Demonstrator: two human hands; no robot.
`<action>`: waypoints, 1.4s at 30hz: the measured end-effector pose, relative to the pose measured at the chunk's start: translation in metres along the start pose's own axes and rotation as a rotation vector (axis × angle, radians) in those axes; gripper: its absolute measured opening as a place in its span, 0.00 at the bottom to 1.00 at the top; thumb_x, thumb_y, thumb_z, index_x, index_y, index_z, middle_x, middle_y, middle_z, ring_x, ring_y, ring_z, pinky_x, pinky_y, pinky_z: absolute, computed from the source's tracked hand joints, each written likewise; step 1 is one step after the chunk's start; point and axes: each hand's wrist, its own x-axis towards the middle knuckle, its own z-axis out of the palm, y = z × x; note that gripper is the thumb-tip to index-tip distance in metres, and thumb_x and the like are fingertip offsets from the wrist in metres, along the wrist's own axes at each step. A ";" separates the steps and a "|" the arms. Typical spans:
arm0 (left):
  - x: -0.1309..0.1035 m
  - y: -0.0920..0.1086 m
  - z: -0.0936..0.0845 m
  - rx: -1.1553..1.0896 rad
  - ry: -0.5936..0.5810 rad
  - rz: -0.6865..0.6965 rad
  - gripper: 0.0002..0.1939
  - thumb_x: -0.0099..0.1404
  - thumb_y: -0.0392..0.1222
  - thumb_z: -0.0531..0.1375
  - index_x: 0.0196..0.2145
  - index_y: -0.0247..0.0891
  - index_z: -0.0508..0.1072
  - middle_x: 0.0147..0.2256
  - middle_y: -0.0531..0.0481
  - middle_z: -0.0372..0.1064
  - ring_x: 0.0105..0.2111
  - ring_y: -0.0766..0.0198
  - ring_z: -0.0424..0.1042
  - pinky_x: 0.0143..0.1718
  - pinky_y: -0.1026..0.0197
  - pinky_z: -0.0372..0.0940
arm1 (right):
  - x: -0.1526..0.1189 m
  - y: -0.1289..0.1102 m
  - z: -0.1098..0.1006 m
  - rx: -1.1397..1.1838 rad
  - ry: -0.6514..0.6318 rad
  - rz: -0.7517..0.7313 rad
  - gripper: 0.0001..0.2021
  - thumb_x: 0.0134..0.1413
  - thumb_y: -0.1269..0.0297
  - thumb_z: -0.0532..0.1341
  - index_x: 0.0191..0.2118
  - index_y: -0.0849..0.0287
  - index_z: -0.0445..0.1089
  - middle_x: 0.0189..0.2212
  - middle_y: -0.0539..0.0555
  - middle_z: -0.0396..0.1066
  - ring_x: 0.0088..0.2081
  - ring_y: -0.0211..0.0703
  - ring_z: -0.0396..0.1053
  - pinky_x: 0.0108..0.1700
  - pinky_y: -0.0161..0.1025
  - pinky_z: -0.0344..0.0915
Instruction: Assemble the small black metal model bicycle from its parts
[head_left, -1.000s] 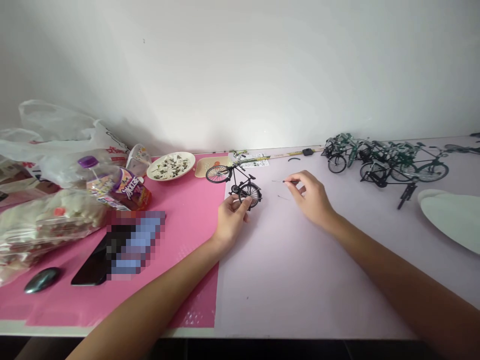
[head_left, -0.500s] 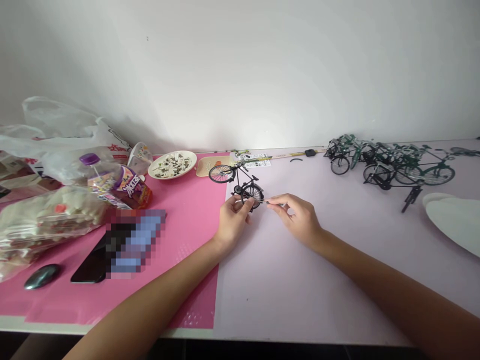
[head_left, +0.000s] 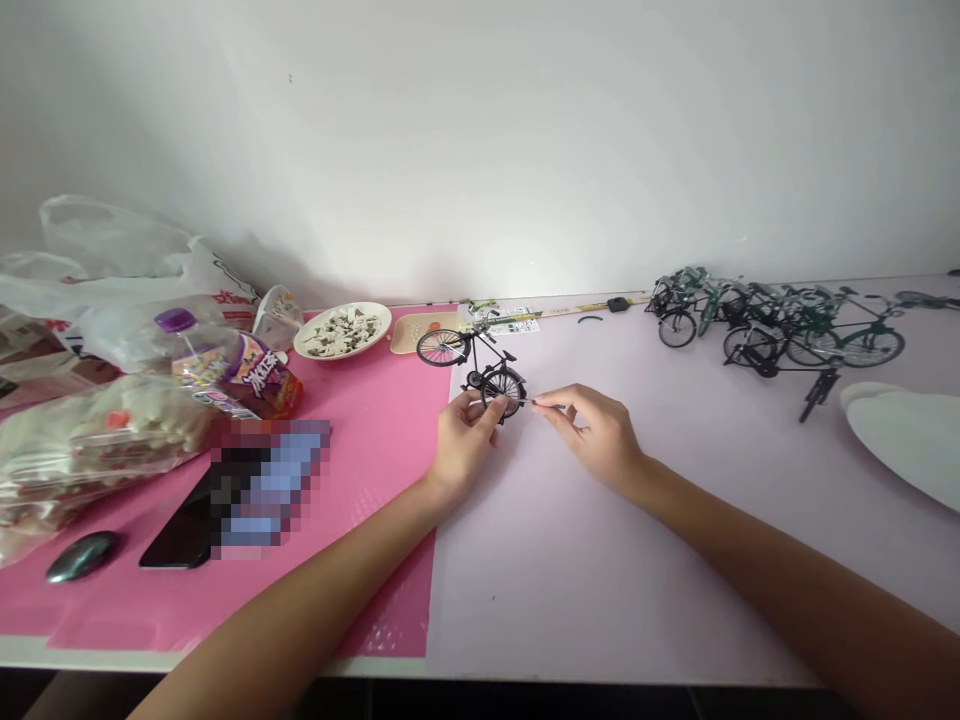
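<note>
A small black model bicycle [head_left: 487,365] is tilted above the table's middle, its front wheel up to the left. My left hand [head_left: 466,438] grips its rear wheel, with the thumb over the lower part of the wheel. My right hand [head_left: 589,425] is just to the right, thumb and forefinger pinched on a thin metal piece [head_left: 525,402] that reaches to the rear wheel. The fingers hide most of that piece, so I cannot make out what it is.
Several model bicycles [head_left: 787,325] stand bunched at the back right, near white plates [head_left: 904,430]. Leftward are a plate of small parts [head_left: 344,331], a bottle [head_left: 240,370], plastic bags [head_left: 120,280], a phone [head_left: 184,520] and a mouse [head_left: 82,556].
The view has shifted very slightly. Both hands keep their holds, and the bicycle stays in almost the same pose.
</note>
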 end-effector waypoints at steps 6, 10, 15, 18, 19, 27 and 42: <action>-0.001 0.003 0.001 -0.004 0.004 -0.004 0.24 0.58 0.60 0.71 0.32 0.40 0.66 0.36 0.43 0.83 0.18 0.71 0.62 0.24 0.62 0.60 | 0.001 0.001 0.000 0.016 -0.007 -0.042 0.04 0.66 0.68 0.65 0.42 0.53 0.77 0.36 0.53 0.83 0.27 0.40 0.76 0.29 0.38 0.74; -0.001 0.002 0.001 0.000 0.008 0.010 0.25 0.57 0.61 0.71 0.32 0.40 0.66 0.34 0.44 0.82 0.18 0.70 0.62 0.24 0.62 0.60 | 0.002 0.004 -0.001 0.062 -0.035 -0.069 0.07 0.66 0.71 0.64 0.44 0.51 0.78 0.37 0.53 0.84 0.35 0.44 0.81 0.36 0.39 0.79; 0.000 -0.001 0.001 0.023 0.014 0.021 0.25 0.57 0.60 0.71 0.33 0.40 0.66 0.29 0.48 0.79 0.17 0.70 0.63 0.22 0.62 0.58 | 0.003 0.007 -0.005 0.073 -0.093 -0.173 0.16 0.65 0.78 0.61 0.47 0.49 0.79 0.43 0.52 0.84 0.45 0.46 0.83 0.47 0.44 0.81; 0.000 -0.002 0.001 0.033 0.015 0.018 0.24 0.57 0.59 0.71 0.35 0.39 0.67 0.27 0.50 0.78 0.17 0.70 0.63 0.22 0.63 0.58 | 0.004 0.007 -0.008 0.061 -0.117 -0.214 0.19 0.65 0.80 0.59 0.49 0.49 0.78 0.44 0.51 0.84 0.47 0.46 0.82 0.48 0.45 0.81; -0.001 -0.001 0.001 0.033 0.013 0.017 0.24 0.57 0.59 0.71 0.35 0.39 0.67 0.27 0.50 0.78 0.17 0.70 0.63 0.22 0.63 0.58 | 0.004 0.007 -0.009 0.058 -0.111 -0.214 0.19 0.65 0.80 0.59 0.49 0.48 0.78 0.44 0.51 0.84 0.46 0.46 0.82 0.48 0.46 0.82; -0.002 0.001 0.002 0.055 0.007 0.031 0.25 0.57 0.61 0.71 0.33 0.40 0.66 0.24 0.52 0.74 0.17 0.69 0.63 0.23 0.62 0.57 | 0.006 0.008 -0.012 0.038 -0.090 -0.214 0.19 0.66 0.79 0.57 0.48 0.47 0.79 0.42 0.50 0.84 0.44 0.46 0.83 0.45 0.45 0.82; -0.002 0.000 0.002 0.066 -0.018 0.051 0.24 0.58 0.60 0.70 0.33 0.40 0.66 0.26 0.51 0.76 0.17 0.69 0.64 0.22 0.62 0.57 | 0.007 0.006 -0.013 0.011 -0.078 -0.249 0.20 0.66 0.81 0.55 0.45 0.49 0.79 0.41 0.51 0.84 0.44 0.45 0.82 0.43 0.45 0.80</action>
